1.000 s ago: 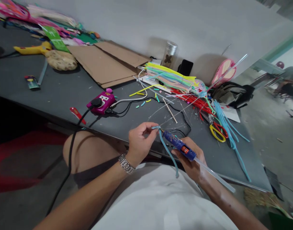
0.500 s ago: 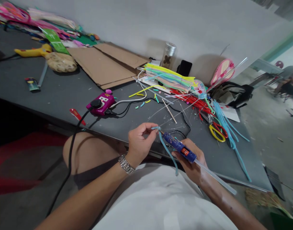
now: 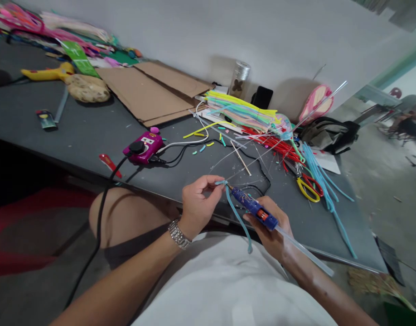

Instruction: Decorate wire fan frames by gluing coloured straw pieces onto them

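Observation:
My left hand (image 3: 201, 206) pinches the end of a flexible light-blue strip (image 3: 238, 215) between thumb and fingers, and the strip hangs down past the hand. My right hand (image 3: 269, 226) is wrapped around a blue hot glue gun (image 3: 253, 210). Its nozzle points up at the pinched strip, nearly touching it. A clear glue stick (image 3: 305, 251) juts from the gun's rear toward the lower right. Thin clear rods (image 3: 255, 156) run from near the pinch up to a tied bundle.
On the dark table stand a purple power strip (image 3: 142, 147), yellow-handled scissors (image 3: 307, 188), heaped coloured strips (image 3: 242, 113) and cardboard sheets (image 3: 150, 93). A black cable (image 3: 99, 226) drops past my knee over the table's front edge. A seated person (image 3: 407, 129) appears far right.
Both hands keep almost the same pose. The glue gun has tilted slightly, and the whole scene has shifted a little in view.

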The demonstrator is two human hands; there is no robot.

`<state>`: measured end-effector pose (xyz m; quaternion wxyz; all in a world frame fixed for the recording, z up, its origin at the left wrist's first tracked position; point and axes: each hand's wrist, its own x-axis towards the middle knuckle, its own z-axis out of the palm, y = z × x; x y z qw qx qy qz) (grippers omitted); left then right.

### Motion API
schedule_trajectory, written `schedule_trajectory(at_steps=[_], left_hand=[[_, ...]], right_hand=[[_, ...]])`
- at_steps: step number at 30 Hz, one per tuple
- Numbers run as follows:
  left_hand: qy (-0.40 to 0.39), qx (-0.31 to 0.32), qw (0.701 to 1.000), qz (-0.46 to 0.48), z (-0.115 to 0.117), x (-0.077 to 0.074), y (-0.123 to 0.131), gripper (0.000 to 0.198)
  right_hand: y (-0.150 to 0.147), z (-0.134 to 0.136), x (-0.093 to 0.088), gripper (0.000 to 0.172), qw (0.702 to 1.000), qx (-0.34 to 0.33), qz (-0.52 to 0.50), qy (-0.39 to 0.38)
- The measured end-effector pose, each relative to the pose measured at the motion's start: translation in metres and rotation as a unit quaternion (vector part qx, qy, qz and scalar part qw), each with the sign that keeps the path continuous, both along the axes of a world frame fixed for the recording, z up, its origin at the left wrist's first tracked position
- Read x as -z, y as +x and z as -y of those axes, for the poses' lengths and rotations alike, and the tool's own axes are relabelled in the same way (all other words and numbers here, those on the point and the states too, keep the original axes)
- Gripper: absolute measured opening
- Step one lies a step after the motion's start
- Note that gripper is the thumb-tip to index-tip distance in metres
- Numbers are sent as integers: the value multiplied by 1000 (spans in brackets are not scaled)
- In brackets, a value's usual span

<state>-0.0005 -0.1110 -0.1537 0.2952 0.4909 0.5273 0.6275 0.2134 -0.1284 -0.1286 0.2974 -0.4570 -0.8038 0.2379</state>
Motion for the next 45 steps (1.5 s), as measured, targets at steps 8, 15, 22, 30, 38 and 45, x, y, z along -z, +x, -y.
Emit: schedule_trajectory(at_steps=[8,15,22,30,38,45], left_hand=[[-54,17,994,91,-5,-1,0,11],[-74,16,986,149,-11,-3,-5,18],[-93,-5,985,145,-10,-4,-2,18],[-86,-6,988,132,-9,-4,-3,18],[-104,55,978,170,-5,-10,12,18],[-133,86,975,153,2,-14,19,14]], right_hand=[[2,5,-5,17,985,44,-166,-5],[35,-7,6,31,846,245,-443,-166],[79,-24,24,45,728,384,-492,-286],[118,-6,7,43,783,351,-351,-374],[83,17,-9,12,967,221,15,122],[-16,-26,7,16,960,-116,41,250]])
